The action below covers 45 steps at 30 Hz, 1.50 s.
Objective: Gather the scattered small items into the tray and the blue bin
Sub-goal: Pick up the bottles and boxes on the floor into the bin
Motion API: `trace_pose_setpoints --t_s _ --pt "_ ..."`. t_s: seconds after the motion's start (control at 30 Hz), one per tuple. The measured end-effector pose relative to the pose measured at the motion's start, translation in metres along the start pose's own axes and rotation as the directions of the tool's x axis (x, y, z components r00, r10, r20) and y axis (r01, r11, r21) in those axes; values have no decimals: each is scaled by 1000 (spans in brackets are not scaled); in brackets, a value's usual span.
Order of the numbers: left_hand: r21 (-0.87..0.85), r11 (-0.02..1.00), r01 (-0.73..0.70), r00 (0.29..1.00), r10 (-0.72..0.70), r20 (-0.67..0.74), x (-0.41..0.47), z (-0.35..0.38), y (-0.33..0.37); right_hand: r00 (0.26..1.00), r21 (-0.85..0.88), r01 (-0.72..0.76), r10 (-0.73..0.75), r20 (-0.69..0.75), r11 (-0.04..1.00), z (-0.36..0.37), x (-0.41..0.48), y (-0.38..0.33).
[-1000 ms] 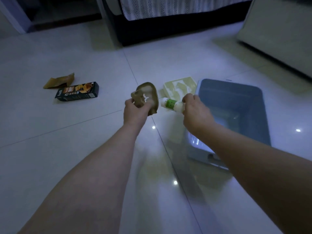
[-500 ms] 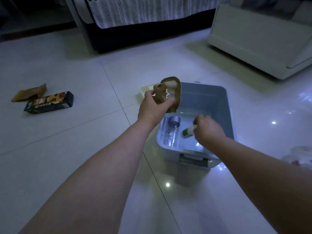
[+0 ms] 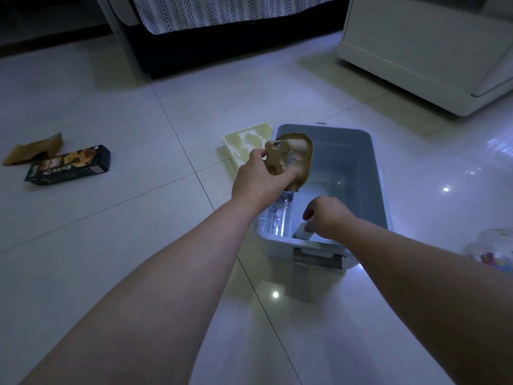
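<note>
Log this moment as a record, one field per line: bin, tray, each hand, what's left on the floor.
blue bin: on the floor, a clear bottle lying inside
tray: cream, on the floor, at the bin's far left corner
left hand: grips a crumpled brown wrapper over the bin's left side
right hand: low inside the bin, fingers curled on a small white item
left on floor: dark box and brown packet, off to the left
right edge: clear plastic item, too blurred to identify
</note>
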<state>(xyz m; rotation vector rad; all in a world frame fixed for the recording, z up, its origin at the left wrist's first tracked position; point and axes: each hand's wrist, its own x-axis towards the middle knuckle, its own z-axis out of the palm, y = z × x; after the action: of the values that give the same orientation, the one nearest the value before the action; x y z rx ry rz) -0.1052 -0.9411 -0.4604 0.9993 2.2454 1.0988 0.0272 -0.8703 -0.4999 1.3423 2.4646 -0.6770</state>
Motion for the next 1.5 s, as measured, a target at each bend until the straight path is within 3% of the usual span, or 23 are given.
trace_pose_setpoints --t_s 0.23,0.33,0.43,0.5,0.6,0.67,0.73,0.87,1.13,1.23,1.4,1.5 --pt "52 999 -14 1000 13 7 1 7 -3 998 -10 12 -11 57 1000 5 10 10" --pt "79 997 -25 1000 24 19 3 12 -1 1000 31 13 -13 12 999 -2 12 15" --pt "130 991 -23 999 19 28 3 17 0 995 259 -41 64 -81 965 -10 16 21" --pt "197 980 -25 1000 21 22 3 21 0 984 519 -70 143 -102 852 -15 17 23" --pt "303 951 -60 998 58 14 2 26 1 988 825 -58 150 -33 563 -25 9 20" --pt "336 938 -79 997 72 32 1 30 3 994 882 -36 109 -18 470 -30 5 19" --pt "348 933 -94 995 78 61 0 34 4 994 896 -8 101 -41 445 -32 5 20" --pt "357 927 -115 993 98 65 1 35 0 970 858 51 180 -165 512 -29 9 29" --pt "455 888 -66 996 84 -21 3 23 -22 940 469 -65 211 -267 881 -16 6 42" --pt "452 890 -56 998 61 5 2 21 -28 940 364 -81 193 -281 928 -9 7 39" --pt "442 894 -73 997 56 51 2 20 -33 980 344 -42 105 -167 938 1 10 35" --pt "455 886 -83 996 59 66 2 20 -34 976 284 -13 74 -204 959 1 12 36"
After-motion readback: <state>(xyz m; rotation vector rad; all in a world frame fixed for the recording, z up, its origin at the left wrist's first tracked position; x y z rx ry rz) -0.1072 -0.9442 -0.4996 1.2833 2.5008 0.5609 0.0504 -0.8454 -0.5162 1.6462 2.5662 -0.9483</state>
